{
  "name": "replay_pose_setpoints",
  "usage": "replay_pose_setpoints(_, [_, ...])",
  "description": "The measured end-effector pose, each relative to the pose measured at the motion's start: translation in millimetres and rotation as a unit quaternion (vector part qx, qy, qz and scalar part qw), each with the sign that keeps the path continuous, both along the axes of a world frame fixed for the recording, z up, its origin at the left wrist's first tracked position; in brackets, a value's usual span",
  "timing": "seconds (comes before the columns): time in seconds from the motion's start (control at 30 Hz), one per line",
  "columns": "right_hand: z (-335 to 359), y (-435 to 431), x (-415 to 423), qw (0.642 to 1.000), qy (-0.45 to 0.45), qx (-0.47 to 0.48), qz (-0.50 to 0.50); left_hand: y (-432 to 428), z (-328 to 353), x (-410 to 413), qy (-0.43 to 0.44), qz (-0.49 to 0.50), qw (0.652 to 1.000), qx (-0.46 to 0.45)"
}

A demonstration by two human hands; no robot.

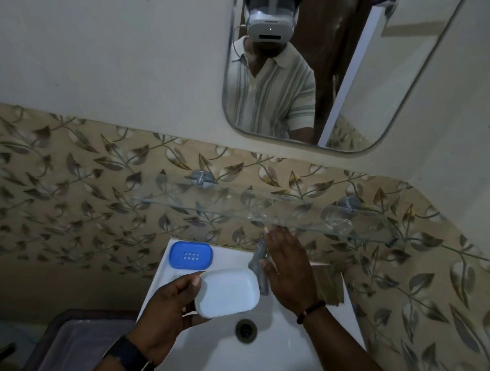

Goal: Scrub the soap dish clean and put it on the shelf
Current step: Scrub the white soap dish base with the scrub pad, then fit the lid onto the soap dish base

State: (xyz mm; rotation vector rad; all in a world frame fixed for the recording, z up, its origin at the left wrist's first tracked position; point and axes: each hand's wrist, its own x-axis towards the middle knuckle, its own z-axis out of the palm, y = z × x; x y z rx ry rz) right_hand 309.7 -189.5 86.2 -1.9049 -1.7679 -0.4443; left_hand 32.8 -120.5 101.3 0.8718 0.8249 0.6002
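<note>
Smooth white plastic soap dish (228, 292), clear glass shelf (236, 210), glossy sink (285, 357)

Soap dish (228, 292) over sink (285, 345) (drain (246, 330) below), shelf (265, 212) above.

The soap dish (228, 292) is plain white; its perforated insert (190, 255) is blue. The sink (270, 356) is white with a dark metal drain (246, 330). The wall tiles (65, 203) are beige with a brown-and-grey leaf-and-vine pattern; the shelf (236, 210) is clear glass.
</note>
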Motion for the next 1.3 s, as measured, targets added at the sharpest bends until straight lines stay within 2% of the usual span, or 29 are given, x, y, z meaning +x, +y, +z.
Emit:
replay_pose_setpoints(0.23, [-3, 57, -67, 0.995, -0.020, -0.063, 0.076, 8, -9, -65, 0.006, 0.069, 0.998, -0.013])
replay_pose_setpoints(0.37, [-12, 92, -93, 0.991, -0.010, -0.101, 0.081, 9, -9, -92, 0.003, 0.085, 0.996, 0.000])
replay_pose_setpoints(0.5, [-33, 118, -102, 0.981, 0.006, -0.181, 0.065, 8, -10, -114, 0.007, 0.093, 0.996, -0.001])
replay_pose_setpoints(0.57, [-49, 125, -103, 0.969, -0.001, -0.242, 0.041, 9, -11, -125, 0.018, 0.105, 0.994, -0.001])
replay_pose_setpoints(0.67, [-78, 126, -101, 0.933, -0.026, -0.358, 0.014, 12, -13, -141, 0.040, 0.126, 0.991, 0.008])
replay_pose_setpoints(0.73, [-95, 124, -103, 0.917, -0.045, -0.396, 0.001, 13, -14, -150, 0.047, 0.137, 0.989, 0.012])
replay_pose_setpoints(0.83, [-105, 124, -110, 0.934, -0.052, -0.352, -0.023, 16, -14, -162, 0.045, 0.144, 0.989, 0.005])
replay_pose_setpoints(1.07, [-74, 117, -122, 0.971, -0.089, -0.217, -0.038, 46, -39, -179, 0.035, 0.182, 0.982, -0.032])
replay_pose_setpoints(1.2, [-50, 114, -123, 0.995, -0.009, -0.098, 0.006, 62, -41, -178, 0.031, 0.203, 0.978, -0.036])
replay_pose_setpoints(1.3, [-29, 110, -120, 0.997, 0.071, 0.015, 0.032, 65, -33, -164, 0.024, 0.176, 0.984, -0.019])
